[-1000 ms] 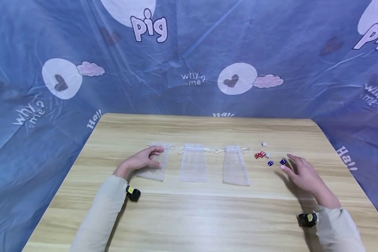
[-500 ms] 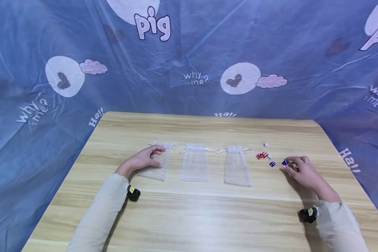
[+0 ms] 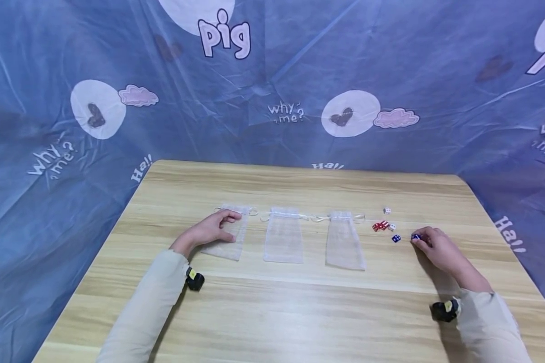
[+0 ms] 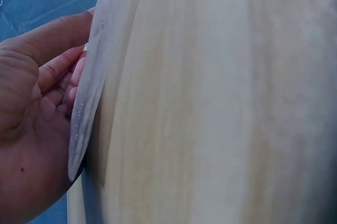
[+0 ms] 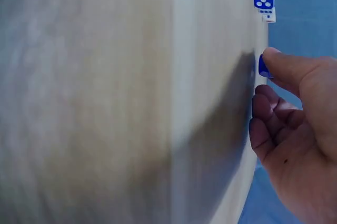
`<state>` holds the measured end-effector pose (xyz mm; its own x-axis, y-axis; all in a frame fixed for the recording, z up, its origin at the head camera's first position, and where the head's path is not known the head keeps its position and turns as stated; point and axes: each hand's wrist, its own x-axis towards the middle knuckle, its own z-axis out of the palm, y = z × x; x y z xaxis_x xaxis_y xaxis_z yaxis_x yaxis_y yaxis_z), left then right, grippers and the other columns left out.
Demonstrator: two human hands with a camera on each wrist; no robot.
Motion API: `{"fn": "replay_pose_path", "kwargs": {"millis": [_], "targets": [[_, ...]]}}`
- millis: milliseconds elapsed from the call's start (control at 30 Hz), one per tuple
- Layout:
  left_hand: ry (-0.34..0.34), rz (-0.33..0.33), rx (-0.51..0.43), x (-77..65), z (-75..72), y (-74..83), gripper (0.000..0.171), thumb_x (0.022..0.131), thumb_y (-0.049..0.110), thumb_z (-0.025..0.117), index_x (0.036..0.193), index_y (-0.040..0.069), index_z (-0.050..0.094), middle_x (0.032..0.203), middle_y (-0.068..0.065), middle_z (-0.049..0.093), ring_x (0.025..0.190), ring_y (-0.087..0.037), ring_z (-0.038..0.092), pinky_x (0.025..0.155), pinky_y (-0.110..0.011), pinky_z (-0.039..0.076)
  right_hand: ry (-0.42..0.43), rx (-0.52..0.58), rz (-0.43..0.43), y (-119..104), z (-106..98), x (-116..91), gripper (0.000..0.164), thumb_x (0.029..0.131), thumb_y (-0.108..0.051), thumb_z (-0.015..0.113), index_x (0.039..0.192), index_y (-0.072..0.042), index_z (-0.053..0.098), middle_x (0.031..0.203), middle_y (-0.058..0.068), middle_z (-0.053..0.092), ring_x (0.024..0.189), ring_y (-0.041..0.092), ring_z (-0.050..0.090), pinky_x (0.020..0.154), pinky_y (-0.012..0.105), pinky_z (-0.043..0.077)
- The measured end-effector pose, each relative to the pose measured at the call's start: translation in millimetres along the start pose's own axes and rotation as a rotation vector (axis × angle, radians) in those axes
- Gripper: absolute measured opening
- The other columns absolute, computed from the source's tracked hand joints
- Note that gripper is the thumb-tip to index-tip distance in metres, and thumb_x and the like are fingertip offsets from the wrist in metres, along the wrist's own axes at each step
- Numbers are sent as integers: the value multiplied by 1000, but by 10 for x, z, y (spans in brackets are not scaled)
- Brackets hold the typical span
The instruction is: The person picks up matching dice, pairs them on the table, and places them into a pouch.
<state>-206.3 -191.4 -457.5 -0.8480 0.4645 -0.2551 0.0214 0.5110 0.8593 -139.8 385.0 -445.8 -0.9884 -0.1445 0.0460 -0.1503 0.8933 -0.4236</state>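
Note:
My right hand pinches a blue die between thumb and fingers at the right of the table; in the right wrist view the blue die is partly covered by the thumb. A second blue die lies just to its left. Beyond it are two red dice and two white dice. My left hand rests over the leftmost sheer white drawstring bag, fingers loosely bent. In the left wrist view, thumb and fingertips touch the bag.
Two more drawstring bags, a middle one and a right one, lie flat on the wooden table. Their cords spread sideways at the far ends. A blue printed cloth hangs behind the table.
My right hand has closed its thumb and fingers on the blue die, which it was beside a second ago. The left hand has stayed on its bag. The head view has shifted slightly.

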Motion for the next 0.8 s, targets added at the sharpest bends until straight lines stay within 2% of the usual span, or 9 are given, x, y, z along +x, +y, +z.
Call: {"fn": "replay_pose_path", "kwargs": {"millis": [133, 233, 400, 500, 633, 800], "targets": [[-1, -6, -16, -13, 2, 29, 63, 79, 6, 76, 135, 5, 49, 139, -16, 45, 129, -32, 41, 114, -49, 29, 43, 20, -24, -77, -91, -32, 19, 94, -7, 59, 103, 10, 59, 85, 17, 60, 72, 1, 47, 60, 24, 40], [3, -1, -20, -22, -9, 33, 62, 79, 5, 76, 134, 5, 49, 138, -16, 45, 129, -32, 41, 113, -49, 29, 64, 22, -47, -185, -154, -38, 21, 93, -9, 60, 105, 9, 60, 80, 10, 58, 66, -5, 41, 57, 23, 38], [17, 6, 8, -26, -19, 17, 60, 79, 5, 76, 133, 5, 50, 136, -15, 46, 127, -31, 42, 113, -48, 30, 84, 13, -101, -454, -186, -47, 22, 92, -9, 62, 107, 6, 60, 77, 5, 57, 65, -3, 41, 56, 24, 38], [25, 14, 38, -24, -15, 19, 59, 79, 7, 76, 133, 6, 52, 135, -14, 48, 127, -31, 43, 113, -48, 29, 68, 36, -126, -651, -164, -48, 20, 93, -8, 61, 108, 5, 60, 77, 4, 56, 65, -2, 41, 55, 23, 38], [29, 32, 62, -29, -3, 45, 60, 78, 9, 77, 133, 6, 52, 134, -15, 49, 126, -32, 44, 114, -50, 28, 30, 64, -146, -935, -109, -36, 19, 95, -11, 59, 108, 3, 61, 80, 3, 55, 68, -1, 43, 57, 23, 40], [5, 38, 96, -20, 15, 58, 57, 81, 10, 75, 133, 6, 54, 138, -15, 44, 126, -31, 43, 113, -49, 30, 36, 59, -237, -1245, 22, -41, 13, 91, -8, 63, 102, -1, 64, 84, 1, 59, 74, 1, 49, 63, 23, 46]]}}
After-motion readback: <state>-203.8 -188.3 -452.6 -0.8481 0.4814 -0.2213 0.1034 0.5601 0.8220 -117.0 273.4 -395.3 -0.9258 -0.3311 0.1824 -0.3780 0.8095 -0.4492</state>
